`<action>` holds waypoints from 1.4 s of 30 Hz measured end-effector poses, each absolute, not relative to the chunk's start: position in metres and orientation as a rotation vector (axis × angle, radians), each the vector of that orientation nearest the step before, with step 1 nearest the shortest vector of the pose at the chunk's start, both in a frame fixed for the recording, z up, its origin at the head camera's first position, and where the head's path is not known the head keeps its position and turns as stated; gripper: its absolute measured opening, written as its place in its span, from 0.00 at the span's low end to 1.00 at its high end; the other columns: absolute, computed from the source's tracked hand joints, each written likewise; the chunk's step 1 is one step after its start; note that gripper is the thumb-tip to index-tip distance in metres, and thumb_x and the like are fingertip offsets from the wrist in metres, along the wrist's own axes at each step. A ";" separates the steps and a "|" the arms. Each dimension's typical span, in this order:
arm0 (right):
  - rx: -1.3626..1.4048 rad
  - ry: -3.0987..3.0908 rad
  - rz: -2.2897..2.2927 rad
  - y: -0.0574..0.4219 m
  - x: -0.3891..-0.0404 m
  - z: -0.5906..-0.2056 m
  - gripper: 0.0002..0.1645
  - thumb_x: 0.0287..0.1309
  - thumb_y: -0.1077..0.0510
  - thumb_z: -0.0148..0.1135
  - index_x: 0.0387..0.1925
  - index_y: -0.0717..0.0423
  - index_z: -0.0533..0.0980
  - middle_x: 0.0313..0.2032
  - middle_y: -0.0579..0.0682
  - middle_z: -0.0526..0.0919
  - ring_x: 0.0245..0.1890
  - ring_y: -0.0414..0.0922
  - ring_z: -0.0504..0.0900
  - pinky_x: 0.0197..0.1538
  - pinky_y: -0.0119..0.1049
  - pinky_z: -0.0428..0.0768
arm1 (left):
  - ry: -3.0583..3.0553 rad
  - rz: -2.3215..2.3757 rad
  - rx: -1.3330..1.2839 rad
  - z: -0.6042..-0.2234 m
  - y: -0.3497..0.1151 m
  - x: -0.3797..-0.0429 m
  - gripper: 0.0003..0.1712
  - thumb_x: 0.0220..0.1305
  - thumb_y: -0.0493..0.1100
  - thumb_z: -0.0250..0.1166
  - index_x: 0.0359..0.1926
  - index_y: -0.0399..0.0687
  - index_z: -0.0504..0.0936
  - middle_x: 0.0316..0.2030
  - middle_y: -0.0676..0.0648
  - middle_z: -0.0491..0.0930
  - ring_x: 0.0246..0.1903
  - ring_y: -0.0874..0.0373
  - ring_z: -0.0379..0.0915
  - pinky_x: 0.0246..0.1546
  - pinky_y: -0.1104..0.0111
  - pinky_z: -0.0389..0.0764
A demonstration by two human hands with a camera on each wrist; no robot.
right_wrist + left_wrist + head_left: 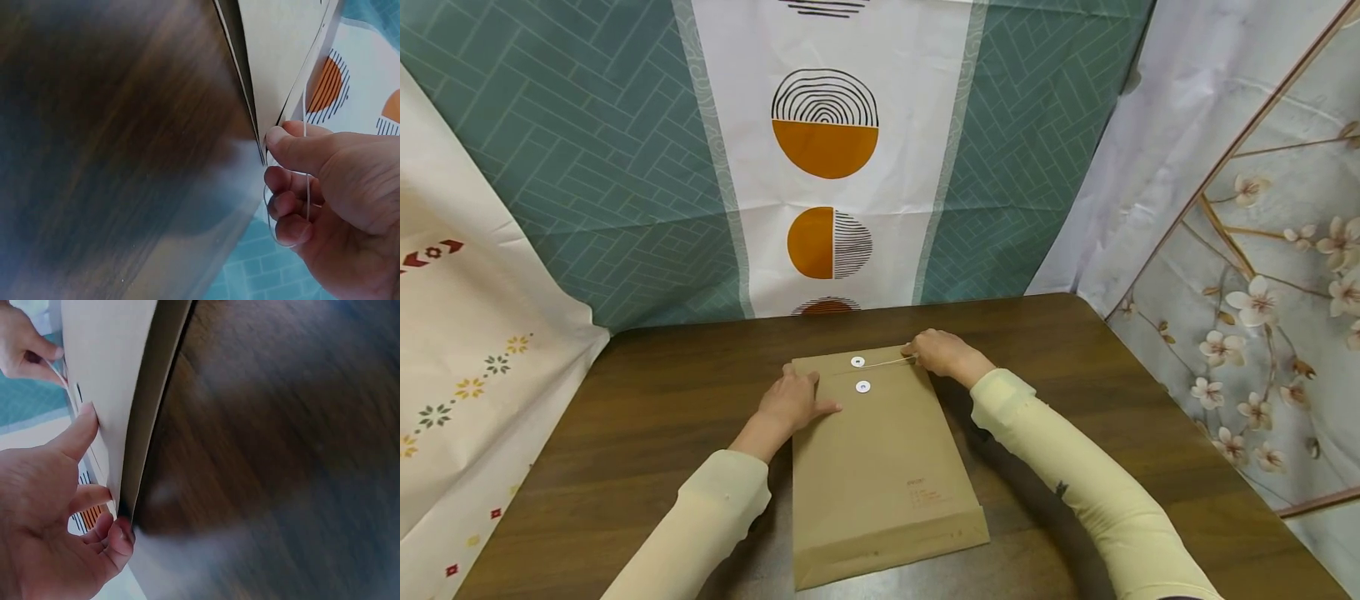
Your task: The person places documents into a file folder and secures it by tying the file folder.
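Note:
A brown paper document envelope lies flat on the table, its flap end away from me. Two white round buttons, the upper one on the flap and the lower one below it, sit near the top. My left hand rests at the upper left edge, thumb spread on the front, other fingers against the side. A thin white string runs taut from the upper button to my right hand, which pinches it at the upper right corner. In the right wrist view, the string also loops past the fingers.
The dark wooden table extends around the envelope on all sides. A patterned cloth hangs behind its far edge. Floral cloths hang at the left and at the right.

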State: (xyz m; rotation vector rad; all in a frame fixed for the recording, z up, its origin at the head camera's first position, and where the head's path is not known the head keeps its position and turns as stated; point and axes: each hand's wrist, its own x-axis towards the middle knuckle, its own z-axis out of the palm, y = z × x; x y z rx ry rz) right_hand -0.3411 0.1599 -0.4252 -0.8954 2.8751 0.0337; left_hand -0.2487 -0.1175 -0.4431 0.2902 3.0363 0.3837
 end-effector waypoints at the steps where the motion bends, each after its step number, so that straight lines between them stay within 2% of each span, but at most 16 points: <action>1: -0.886 2.874 0.033 0.160 -0.342 -0.425 0.26 0.66 0.64 0.66 0.65 0.51 0.80 0.61 0.55 0.82 0.58 0.55 0.83 0.51 0.45 0.83 | 3.041 0.393 0.292 -0.444 -0.117 -0.249 0.43 0.63 0.62 0.71 0.65 0.33 0.75 0.67 0.14 0.58 0.52 0.28 0.78 0.48 0.45 0.81; 7: -0.807 2.872 0.001 0.159 -0.344 -0.424 0.25 0.68 0.65 0.63 0.65 0.51 0.80 0.63 0.54 0.81 0.59 0.55 0.82 0.51 0.44 0.83 | 3.040 0.442 0.275 -0.446 -0.116 -0.252 0.43 0.65 0.61 0.70 0.67 0.32 0.74 0.63 0.17 0.62 0.54 0.28 0.75 0.52 0.45 0.79; 12: -0.791 2.883 0.011 0.160 -0.345 -0.425 0.26 0.69 0.66 0.62 0.66 0.50 0.79 0.62 0.56 0.81 0.56 0.54 0.84 0.45 0.42 0.84 | 2.987 0.490 0.265 -0.446 -0.116 -0.255 0.46 0.67 0.62 0.68 0.71 0.33 0.69 0.65 0.17 0.59 0.59 0.27 0.71 0.58 0.44 0.75; 16: -0.815 2.899 0.012 0.162 -0.345 -0.427 0.25 0.69 0.67 0.61 0.65 0.51 0.79 0.61 0.57 0.82 0.55 0.55 0.84 0.44 0.43 0.85 | 2.932 0.517 0.260 -0.443 -0.118 -0.256 0.49 0.66 0.62 0.67 0.74 0.33 0.65 0.66 0.18 0.58 0.63 0.26 0.67 0.62 0.44 0.71; 23: -0.858 2.967 -0.003 0.166 -0.338 -0.432 0.22 0.67 0.68 0.62 0.60 0.51 0.83 0.53 0.58 0.85 0.55 0.56 0.83 0.51 0.48 0.84 | 2.908 0.508 0.285 -0.438 -0.118 -0.256 0.51 0.64 0.63 0.69 0.74 0.33 0.65 0.65 0.19 0.60 0.63 0.28 0.68 0.62 0.45 0.72; 31: -0.911 3.081 0.014 0.171 -0.333 -0.438 0.19 0.65 0.68 0.64 0.53 0.49 0.86 0.40 0.56 0.85 0.43 0.54 0.85 0.39 0.45 0.85 | 2.933 0.484 0.276 -0.438 -0.114 -0.261 0.50 0.63 0.63 0.71 0.73 0.35 0.67 0.67 0.18 0.56 0.63 0.27 0.67 0.63 0.44 0.71; 36: -0.975 3.125 0.068 0.173 -0.330 -0.440 0.16 0.65 0.68 0.64 0.49 0.49 0.87 0.36 0.56 0.83 0.38 0.53 0.85 0.34 0.45 0.84 | 2.981 0.366 0.317 -0.437 -0.112 -0.263 0.47 0.61 0.64 0.71 0.69 0.35 0.73 0.61 0.24 0.63 0.59 0.32 0.65 0.61 0.44 0.70; 38: -1.001 3.135 0.086 0.175 -0.328 -0.441 0.16 0.65 0.68 0.64 0.48 0.49 0.87 0.36 0.57 0.83 0.36 0.53 0.85 0.33 0.45 0.84 | 2.997 0.297 0.361 -0.437 -0.111 -0.264 0.46 0.62 0.65 0.71 0.67 0.33 0.75 0.62 0.27 0.64 0.62 0.33 0.62 0.62 0.43 0.68; 42: -1.029 3.142 0.136 0.176 -0.327 -0.442 0.16 0.67 0.67 0.63 0.49 0.48 0.87 0.35 0.57 0.84 0.33 0.52 0.85 0.30 0.44 0.83 | 2.967 0.265 0.423 -0.438 -0.109 -0.266 0.46 0.65 0.63 0.68 0.66 0.27 0.73 0.73 0.29 0.60 0.72 0.32 0.54 0.69 0.42 0.62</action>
